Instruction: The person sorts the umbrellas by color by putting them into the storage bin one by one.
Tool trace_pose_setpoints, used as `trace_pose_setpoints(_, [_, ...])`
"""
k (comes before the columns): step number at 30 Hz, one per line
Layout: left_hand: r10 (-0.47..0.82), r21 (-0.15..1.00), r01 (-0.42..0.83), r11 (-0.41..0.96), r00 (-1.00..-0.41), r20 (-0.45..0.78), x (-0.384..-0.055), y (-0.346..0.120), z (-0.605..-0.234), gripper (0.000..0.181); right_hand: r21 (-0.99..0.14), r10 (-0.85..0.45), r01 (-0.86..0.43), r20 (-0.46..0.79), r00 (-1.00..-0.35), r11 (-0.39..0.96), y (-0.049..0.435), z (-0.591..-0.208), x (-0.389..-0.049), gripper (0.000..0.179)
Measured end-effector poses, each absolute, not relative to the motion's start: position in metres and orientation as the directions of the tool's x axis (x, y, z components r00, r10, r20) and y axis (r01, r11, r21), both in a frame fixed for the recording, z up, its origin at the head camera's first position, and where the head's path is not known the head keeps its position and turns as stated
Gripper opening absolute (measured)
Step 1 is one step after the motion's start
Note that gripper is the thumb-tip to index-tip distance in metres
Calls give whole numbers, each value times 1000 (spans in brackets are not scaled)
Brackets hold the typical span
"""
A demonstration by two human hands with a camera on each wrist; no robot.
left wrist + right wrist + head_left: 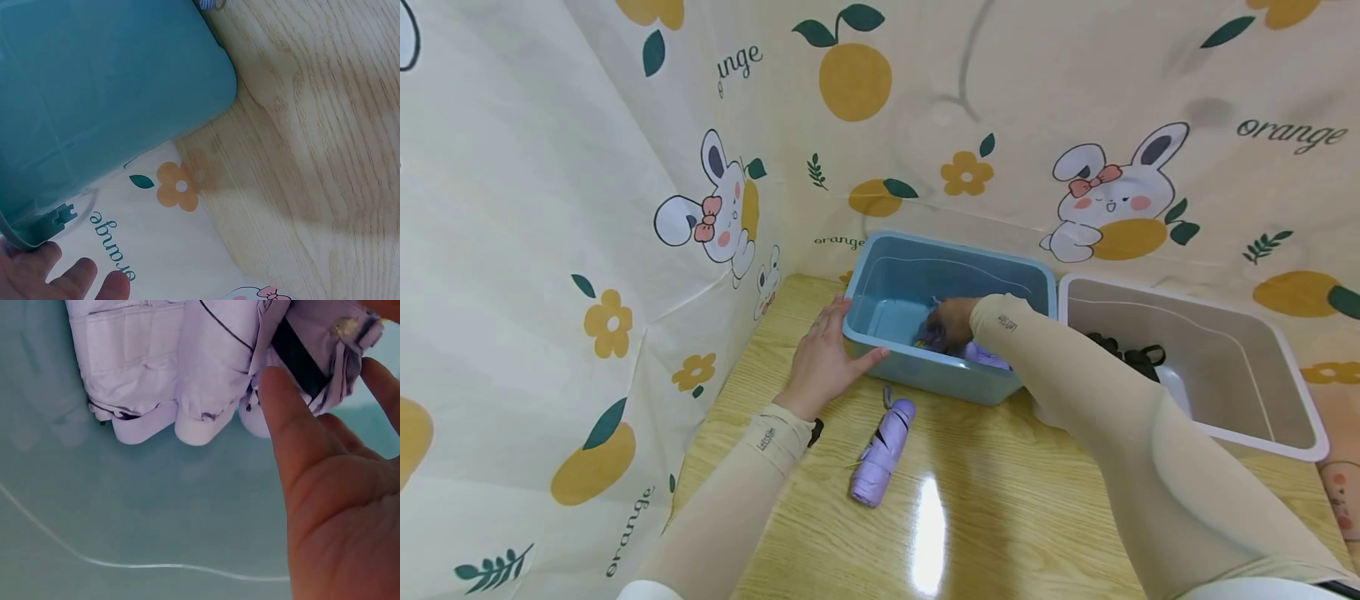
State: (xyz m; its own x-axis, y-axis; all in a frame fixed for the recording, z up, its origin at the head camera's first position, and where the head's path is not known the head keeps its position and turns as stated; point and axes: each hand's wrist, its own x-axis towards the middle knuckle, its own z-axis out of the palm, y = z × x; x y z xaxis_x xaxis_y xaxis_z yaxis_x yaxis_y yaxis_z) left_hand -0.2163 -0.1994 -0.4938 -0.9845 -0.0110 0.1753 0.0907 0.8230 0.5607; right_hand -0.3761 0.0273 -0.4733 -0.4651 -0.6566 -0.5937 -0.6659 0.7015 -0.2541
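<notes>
My right hand [955, 321] reaches down inside a blue plastic bin [917, 369]. In the right wrist view, its thumb and fingers hold a folded purple umbrella [337, 359] with a dark strap. Two more folded purple umbrellas [131, 359] lie side by side next to it in the bin. My left hand [823, 362] rests on the bin's front left corner, thumb extended along the front and fingers along the side. The left wrist view shows those fingertips [81, 275] by the rim. Another folded purple umbrella [882, 454] lies on the table in front of the bin.
To the right of the blue bin stands a beige bin [1240, 350] with black items [1142, 360] inside. The wooden table [1015, 517] meets a printed cloth [1000, 167] behind and at the left.
</notes>
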Motion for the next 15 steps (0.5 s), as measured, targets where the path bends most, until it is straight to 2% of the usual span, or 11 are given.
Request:
trace_pose_setpoints(8, [-9, 560, 81, 824, -988, 157, -215, -196, -491, 102, -159, -587, -626, -577, -568, 763, 41, -438, -372, 65])
trace_pose_setpoints(15, [-15, 563, 85, 822, -985, 170, -215, -198, -494, 102, -173, -591, -608, -539, -600, 775, 56, -396, -360, 61])
